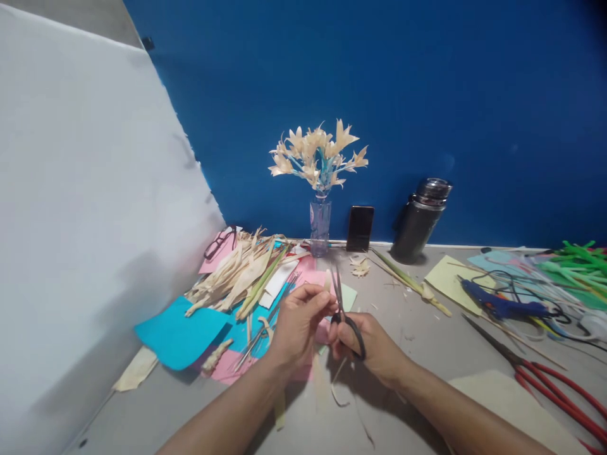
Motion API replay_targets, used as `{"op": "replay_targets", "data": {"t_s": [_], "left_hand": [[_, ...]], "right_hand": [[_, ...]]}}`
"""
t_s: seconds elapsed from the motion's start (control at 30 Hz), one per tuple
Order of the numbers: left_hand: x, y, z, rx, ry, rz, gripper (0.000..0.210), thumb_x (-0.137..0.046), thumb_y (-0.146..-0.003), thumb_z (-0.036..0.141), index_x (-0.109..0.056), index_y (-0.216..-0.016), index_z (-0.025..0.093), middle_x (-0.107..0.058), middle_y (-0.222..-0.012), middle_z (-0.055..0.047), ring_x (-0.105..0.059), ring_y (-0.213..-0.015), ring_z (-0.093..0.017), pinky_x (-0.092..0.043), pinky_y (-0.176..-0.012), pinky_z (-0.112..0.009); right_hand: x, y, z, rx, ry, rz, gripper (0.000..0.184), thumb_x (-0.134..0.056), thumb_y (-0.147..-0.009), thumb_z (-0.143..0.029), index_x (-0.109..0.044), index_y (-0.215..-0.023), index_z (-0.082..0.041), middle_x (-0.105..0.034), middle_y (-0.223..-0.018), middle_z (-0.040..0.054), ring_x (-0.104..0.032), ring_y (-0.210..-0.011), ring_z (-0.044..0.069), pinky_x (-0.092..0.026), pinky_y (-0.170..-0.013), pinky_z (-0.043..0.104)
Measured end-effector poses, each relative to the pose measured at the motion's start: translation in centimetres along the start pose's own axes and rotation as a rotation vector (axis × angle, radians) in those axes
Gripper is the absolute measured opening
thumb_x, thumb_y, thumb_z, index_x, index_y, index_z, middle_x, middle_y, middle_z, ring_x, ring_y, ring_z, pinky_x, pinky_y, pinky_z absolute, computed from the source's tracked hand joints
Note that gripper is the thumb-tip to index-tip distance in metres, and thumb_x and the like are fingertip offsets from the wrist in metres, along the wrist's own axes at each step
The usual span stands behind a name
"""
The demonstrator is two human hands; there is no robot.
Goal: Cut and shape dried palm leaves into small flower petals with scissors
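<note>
In the middle of the view my right hand (360, 338) grips a pair of black-handled scissors (339, 294), their blades pointing up and slightly apart. Close beside it on the left, my left hand (301, 316) pinches a small pale piece of corn husk (327, 279), which stands up next to the blades. Whether the blades touch the husk I cannot tell. Below the hands lie pale husk strips (320, 385) and a thin curled offcut (337, 388). Behind them is a clear bottle (320, 227) holding several husk flowers (313, 148) on blue stems.
Dried husks (237, 265) are heaped at left over blue paper (183, 332) and pink sheets. A phone (360, 229) and a dark flask (420, 221) lean near the blue wall. At right lie a blue glue gun (502, 302), red-handled scissors (545, 385) and green pipe cleaners (581, 268).
</note>
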State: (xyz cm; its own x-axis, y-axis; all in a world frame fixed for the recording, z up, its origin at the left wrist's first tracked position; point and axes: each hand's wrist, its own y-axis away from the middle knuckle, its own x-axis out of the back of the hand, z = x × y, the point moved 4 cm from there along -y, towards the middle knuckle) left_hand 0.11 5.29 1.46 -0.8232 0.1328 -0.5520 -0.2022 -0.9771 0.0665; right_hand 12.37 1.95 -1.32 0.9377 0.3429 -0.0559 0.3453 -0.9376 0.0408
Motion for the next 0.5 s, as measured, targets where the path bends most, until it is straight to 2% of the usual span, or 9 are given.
{"op": "replay_targets", "data": {"t_s": [0.27, 0.5], "left_hand": [[-0.01, 0.05, -0.54, 0.022, 0.010, 0.007, 0.020, -0.082, -0.063, 0.022, -0.065, -0.066, 0.013, -0.061, -0.061, 0.001, -0.057, -0.058, -0.010, -0.045, -0.059, -0.021], [-0.09, 0.12, -0.77, 0.045, 0.030, 0.018, 0.021, -0.082, -0.063, 0.022, -0.064, -0.066, 0.014, -0.061, -0.061, 0.001, -0.056, -0.057, -0.009, -0.044, -0.056, -0.021]], "right_hand": [[-0.39, 0.05, -0.60, 0.057, 0.063, -0.015, 0.051, -0.061, -0.080, -0.063, -0.060, -0.063, -0.015, -0.060, -0.057, 0.0018, -0.046, -0.052, 0.011, -0.034, -0.053, 0.023], [-0.31, 0.09, -0.63, 0.084, 0.075, -0.011, 0.055, -0.060, -0.079, -0.067, -0.060, -0.060, -0.015, -0.059, -0.057, 0.0023, -0.048, -0.054, 0.012, -0.036, -0.054, 0.024]]}}
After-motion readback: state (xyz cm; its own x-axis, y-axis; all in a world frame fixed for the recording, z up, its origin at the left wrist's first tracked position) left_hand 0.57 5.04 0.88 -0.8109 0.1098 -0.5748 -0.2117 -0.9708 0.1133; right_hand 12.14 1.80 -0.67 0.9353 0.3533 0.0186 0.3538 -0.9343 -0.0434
